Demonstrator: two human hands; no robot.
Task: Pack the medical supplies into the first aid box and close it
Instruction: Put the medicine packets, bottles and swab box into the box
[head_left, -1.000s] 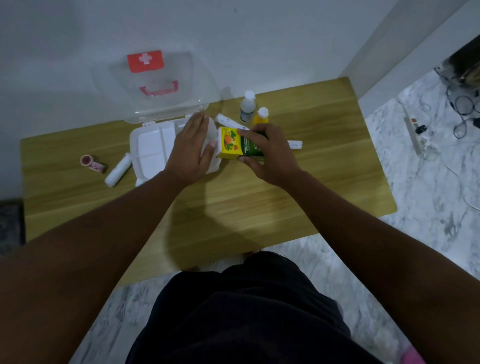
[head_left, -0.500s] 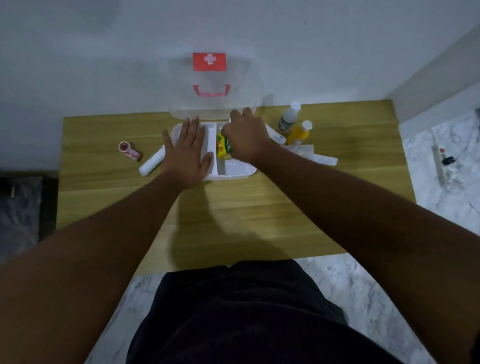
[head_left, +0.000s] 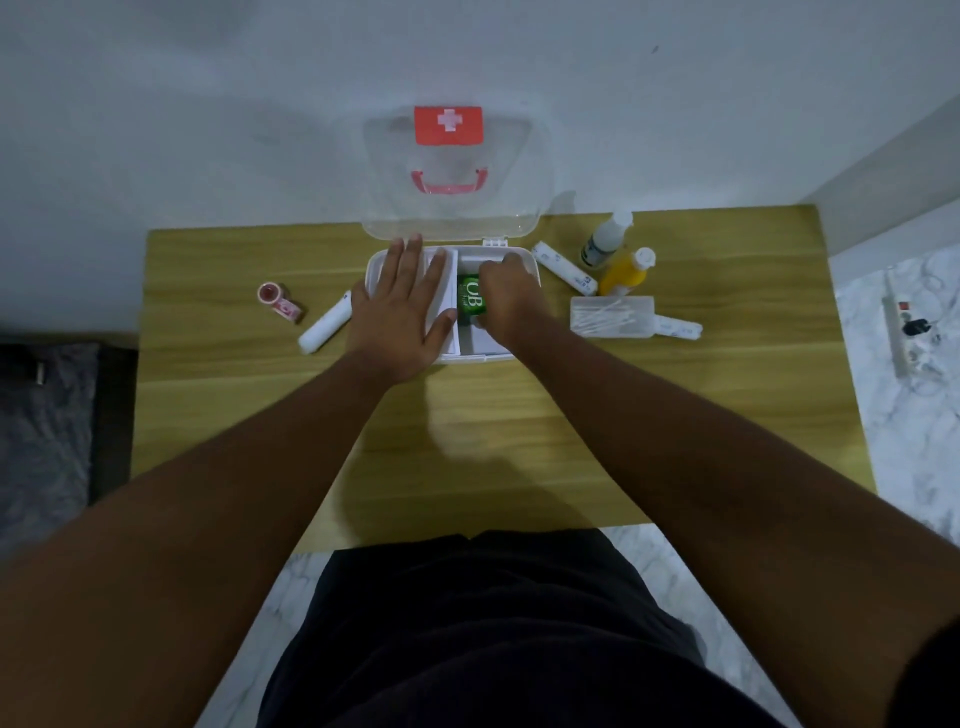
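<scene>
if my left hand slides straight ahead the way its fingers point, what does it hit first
Most likely the clear lid standing open at the back of the first aid box. The left hand lies flat over the box's left side, fingers pointing at the lid's lower edge, though depth is hard to judge.

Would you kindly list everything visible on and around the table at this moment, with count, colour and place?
first aid box: 1, white, table's far middle
lid: 1, clear with red cross label and pink handle, standing open against the wall
green carton: 1, green, inside the box
tape roll: 1, pink and white, left of box
bandage rolls: 3, white, one left of box, two right
white bottle: 1, right of box, far side
yellow bottle: 1, white cap, beside the white bottle
cotton swab case: 1, clear, right of box
table: 1, wood
power strip: 1, white, floor at right
left hand: flat on the box's left part
right hand: on the carton
</scene>
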